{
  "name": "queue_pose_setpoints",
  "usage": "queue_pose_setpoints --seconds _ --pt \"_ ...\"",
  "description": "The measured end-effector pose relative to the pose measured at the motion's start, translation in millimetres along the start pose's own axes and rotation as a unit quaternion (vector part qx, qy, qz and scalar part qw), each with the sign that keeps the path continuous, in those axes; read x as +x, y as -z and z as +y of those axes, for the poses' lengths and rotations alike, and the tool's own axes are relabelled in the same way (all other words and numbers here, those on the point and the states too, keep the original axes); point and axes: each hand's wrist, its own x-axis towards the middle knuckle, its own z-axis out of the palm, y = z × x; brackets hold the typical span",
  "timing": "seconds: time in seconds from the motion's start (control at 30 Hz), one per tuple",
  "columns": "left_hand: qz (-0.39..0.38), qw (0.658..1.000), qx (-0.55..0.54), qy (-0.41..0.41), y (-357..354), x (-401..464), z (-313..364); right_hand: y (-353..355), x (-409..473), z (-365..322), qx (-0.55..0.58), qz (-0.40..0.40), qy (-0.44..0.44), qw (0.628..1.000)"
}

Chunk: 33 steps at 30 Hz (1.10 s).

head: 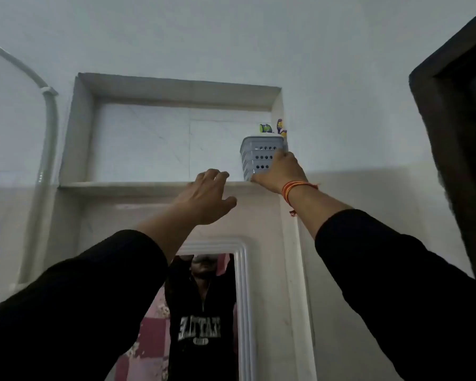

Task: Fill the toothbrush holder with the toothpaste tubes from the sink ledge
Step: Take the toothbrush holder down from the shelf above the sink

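A grey perforated toothbrush holder (257,155) stands in the right corner of a recessed wall shelf (138,184), high above me. Toothbrush heads (280,126) and a green item (266,128) stick out of its top. My right hand (279,171), with orange threads at the wrist, grips the holder's lower right side. My left hand (206,198) reaches up to the shelf's front edge just left of the holder, fingers spread and holding nothing. No toothpaste tube shows clearly.
Below the shelf hangs a white-framed mirror (242,298) reflecting a person in a dark top. A white pipe (48,127) runs down the wall at left. A dark door frame (451,133) stands at the right.
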Motion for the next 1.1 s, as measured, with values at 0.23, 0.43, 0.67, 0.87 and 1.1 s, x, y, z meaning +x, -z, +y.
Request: queue_pose_setpoints --seconds 0.23,0.43,0.67,0.87,1.1 --pt "-0.026 0.998 0.026 0.049 -67 52 -7 -40 53 23 0.038 0.005 -0.025 0.999" --pt "-0.038 0.998 0.012 0.038 -82 57 -16 -58 63 20 0.060 0.069 -0.062 0.994" --pt "-0.047 0.998 -0.035 0.018 -64 39 -26 -33 39 -4 0.138 0.111 -0.071 0.982" --pt "-0.017 0.993 -0.100 0.057 -39 -8 -37 3 -10 -28 0.152 0.087 -0.049 0.983" --pt "-0.054 0.985 -0.154 0.056 -22 -98 -30 13 -115 -43 0.174 0.047 -0.087 0.980"
